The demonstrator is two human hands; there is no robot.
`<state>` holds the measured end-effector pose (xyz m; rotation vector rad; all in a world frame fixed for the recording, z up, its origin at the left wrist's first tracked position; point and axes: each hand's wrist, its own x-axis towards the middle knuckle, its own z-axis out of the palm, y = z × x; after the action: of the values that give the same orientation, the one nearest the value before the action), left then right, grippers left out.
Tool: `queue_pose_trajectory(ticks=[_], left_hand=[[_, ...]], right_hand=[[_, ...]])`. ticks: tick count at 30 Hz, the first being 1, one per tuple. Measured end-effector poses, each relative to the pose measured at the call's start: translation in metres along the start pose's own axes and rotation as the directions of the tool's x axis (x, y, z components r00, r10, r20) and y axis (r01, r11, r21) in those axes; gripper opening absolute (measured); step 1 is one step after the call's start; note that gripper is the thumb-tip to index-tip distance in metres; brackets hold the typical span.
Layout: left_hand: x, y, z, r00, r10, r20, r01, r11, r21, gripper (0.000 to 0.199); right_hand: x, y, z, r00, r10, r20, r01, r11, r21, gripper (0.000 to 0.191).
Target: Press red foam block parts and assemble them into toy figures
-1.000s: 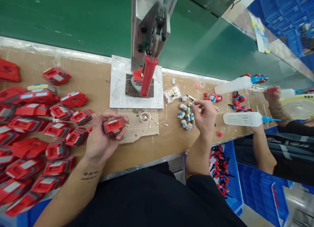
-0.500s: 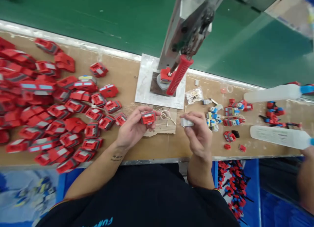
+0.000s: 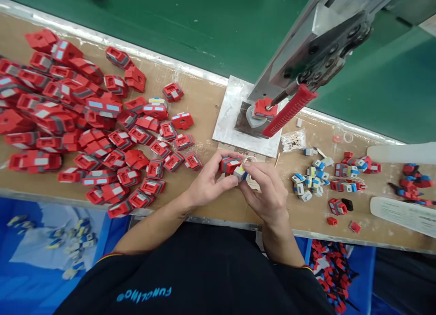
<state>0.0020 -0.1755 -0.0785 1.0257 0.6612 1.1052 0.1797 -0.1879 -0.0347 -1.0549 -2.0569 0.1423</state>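
Between the fingers of my left hand point(image 3: 207, 181) is a red part point(image 3: 229, 164) with a light patch on it. My right hand point(image 3: 267, 188) pinches a small grey-white part point(image 3: 240, 172) with a touch of yellow and blue. The two parts meet or nearly meet, and the fingers hide the exact contact. Just beyond my hands stands a lever press with a red handle point(image 3: 289, 110), on a metal plate point(image 3: 225, 120). Another red part point(image 3: 264, 107) sits under the press tip.
Many red parts point(image 3: 98, 147) are heaped at left. Small white-blue parts point(image 3: 310, 179), a bag of cotton swabs point(image 3: 293, 140) and a white bottle point(image 3: 402, 213) lie at right. Blue bins point(image 3: 366, 272) stand below the table edge. Cardboard is partly under my hands.
My hands have come together, bringing the red part and the grey-white part close. The whole view has shifted, so the table items appear further right.
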Motion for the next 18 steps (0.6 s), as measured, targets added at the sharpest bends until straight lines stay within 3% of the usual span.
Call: queue_pose_trajectory(ticks=[5,8,14,18], left_hand=[[-0.003,-0.002,0.000,0.999,0.052,0.003,-0.051,0.968,0.246,0.058],[-0.004,-0.003,0.001,0.990,0.142,-0.008,-0.129,0.919,0.374,0.056],[-0.003,-0.007,0.000,0.909,0.415,0.045,-0.368,0.746,0.555,0.047],[-0.002,-0.008,-0.002,0.872,0.478,0.107,-0.448,0.689,0.569,0.046]], right_hand=[[-0.006,0.003,0.010,0.995,-0.063,-0.072,0.065,0.998,0.024,0.056],[-0.010,0.003,0.012,0.993,-0.092,-0.077,0.092,0.996,-0.002,0.053],[-0.016,0.000,0.015,0.983,-0.148,-0.110,0.142,0.988,-0.059,0.059],[-0.023,0.001,0.017,0.980,-0.154,-0.122,0.149,0.987,-0.053,0.060]])
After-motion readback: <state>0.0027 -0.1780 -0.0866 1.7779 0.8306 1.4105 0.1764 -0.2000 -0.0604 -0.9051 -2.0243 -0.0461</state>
